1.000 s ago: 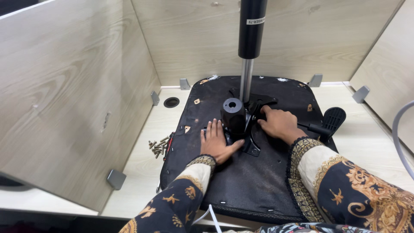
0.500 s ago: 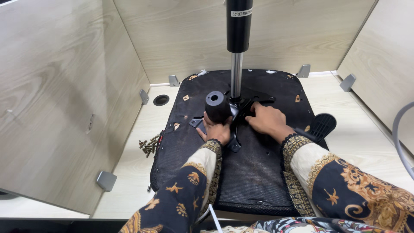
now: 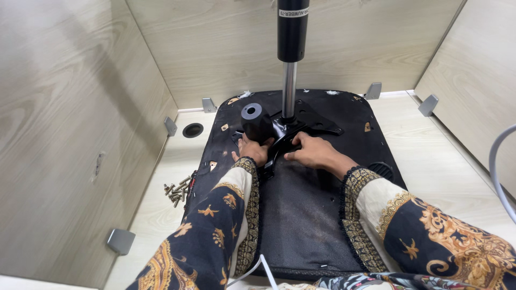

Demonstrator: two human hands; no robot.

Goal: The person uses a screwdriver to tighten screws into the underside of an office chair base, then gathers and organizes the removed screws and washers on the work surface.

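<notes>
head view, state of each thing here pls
seat base: flat, underside up
metal mechanism plate: lying on the seat base
gas cylinder: upright in the plate
black knob: left hand on it
right hand: pressing the plate
screws: loose pile on the table

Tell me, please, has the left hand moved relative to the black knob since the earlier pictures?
Yes. The left hand has slid from beside the black knob to just beneath it, closer to the metal mechanism.
</notes>
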